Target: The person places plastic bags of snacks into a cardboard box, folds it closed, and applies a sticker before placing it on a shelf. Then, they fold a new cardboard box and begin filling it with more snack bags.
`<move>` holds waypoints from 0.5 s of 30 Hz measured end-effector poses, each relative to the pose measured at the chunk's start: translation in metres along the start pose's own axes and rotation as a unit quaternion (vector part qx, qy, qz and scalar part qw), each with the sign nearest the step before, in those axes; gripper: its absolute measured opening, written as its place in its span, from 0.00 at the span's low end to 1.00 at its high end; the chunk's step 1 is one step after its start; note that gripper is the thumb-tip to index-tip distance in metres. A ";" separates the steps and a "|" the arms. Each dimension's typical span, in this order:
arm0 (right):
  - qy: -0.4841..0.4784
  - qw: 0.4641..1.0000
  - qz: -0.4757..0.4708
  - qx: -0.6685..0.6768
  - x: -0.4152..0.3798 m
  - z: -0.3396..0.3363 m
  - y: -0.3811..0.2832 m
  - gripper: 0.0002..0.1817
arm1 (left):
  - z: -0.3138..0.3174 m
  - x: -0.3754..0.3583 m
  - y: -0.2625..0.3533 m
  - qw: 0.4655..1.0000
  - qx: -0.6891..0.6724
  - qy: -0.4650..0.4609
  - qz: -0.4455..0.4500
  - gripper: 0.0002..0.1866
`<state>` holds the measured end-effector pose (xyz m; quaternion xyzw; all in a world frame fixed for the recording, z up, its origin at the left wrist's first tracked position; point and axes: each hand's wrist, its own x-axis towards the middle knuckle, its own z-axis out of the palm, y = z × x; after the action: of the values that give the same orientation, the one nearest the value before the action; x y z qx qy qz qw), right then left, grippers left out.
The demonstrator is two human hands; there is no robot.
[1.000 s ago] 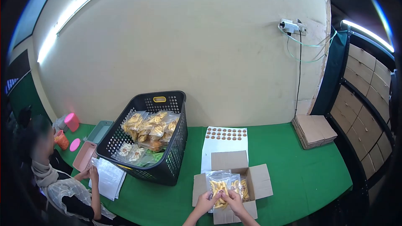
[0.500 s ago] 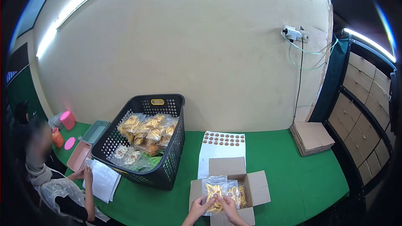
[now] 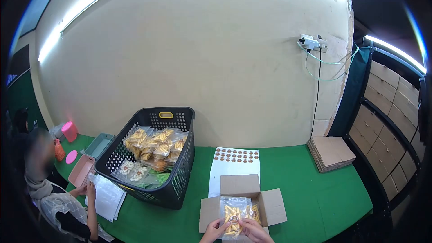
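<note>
Between both hands I hold a clear plastic bag of yellow stick-shaped snacks (image 3: 232,207), with a small round brown sticker on its front. My left hand (image 3: 215,231) pinches its lower left edge. My right hand (image 3: 254,231) grips the lower right side, thumb near the sticker. The bag is over an open cardboard box (image 3: 273,207), its flaps folded out. Another snack bag (image 3: 256,212) shows inside the box, partly hidden behind the held one. Just behind the box lies a white sheet of round brown stickers (image 3: 216,175).
A black perforated basket (image 3: 177,193) of bagged snacks stands to the left. Flat cardboard (image 3: 333,150) is stacked at the right. At far left, a person (image 3: 63,207) handles something by white sheets (image 3: 105,200) and a pink tray (image 3: 81,171). Boxes fill a rack (image 3: 382,121).
The held bag has shifted right over the box and covers more of the bags inside. My thumbs have moved apart. The whole view has tilted slightly upward.
</note>
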<state>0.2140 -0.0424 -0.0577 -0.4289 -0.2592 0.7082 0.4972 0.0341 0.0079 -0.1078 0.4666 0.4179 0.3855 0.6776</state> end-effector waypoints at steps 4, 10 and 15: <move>0.006 1.000 -0.012 -0.014 -0.004 0.006 -0.012 0.15 | 0.017 -0.004 0.018 1.000 -0.005 0.015 -0.010 0.15; -0.003 0.996 -0.069 -0.064 -0.013 0.004 -0.025 0.16 | 0.033 -0.013 0.047 0.993 0.118 -0.025 -0.016 0.14; 0.011 0.989 -0.067 -0.129 -0.002 -0.011 0.001 0.16 | 0.032 -0.023 0.043 0.993 0.110 -0.033 0.003 0.14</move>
<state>0.2232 -0.0458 -0.0632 -0.4787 -0.3715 0.6292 0.4869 0.0500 -0.0117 -0.0546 0.5521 0.4340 0.3239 0.6340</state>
